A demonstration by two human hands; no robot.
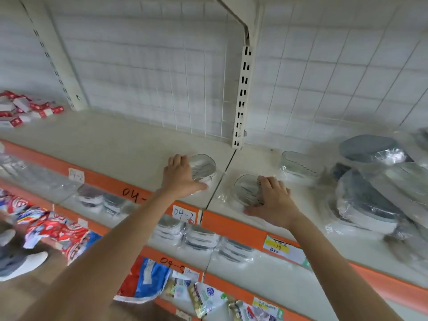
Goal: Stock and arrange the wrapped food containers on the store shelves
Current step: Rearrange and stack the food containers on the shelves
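Observation:
Two small round wrapped containers stand on the cream shelf (pixel 120 144). My left hand (pixel 181 177) grips the left container (pixel 205 166) from its left side, thumb stretched under its front. My right hand (pixel 274 201) lies over the right container (pixel 246 188), fingers across its top and thumb at its front. A third clear wrapped container (pixel 301 166) stands just behind and right of my right hand. Larger grey-lidded wrapped containers (pixel 368 202) are piled at the far right of the shelf.
A slotted upright post (pixel 242 96) stands at the wire-grid back wall between the two shelf sections. Red-and-white small boxes (pixel 25 108) lie at the far left. Lower shelves hold more wrapped containers (pixel 201 235) and colourful snack bags (pixel 53 228). Orange price rails (pixel 234 222) edge each shelf.

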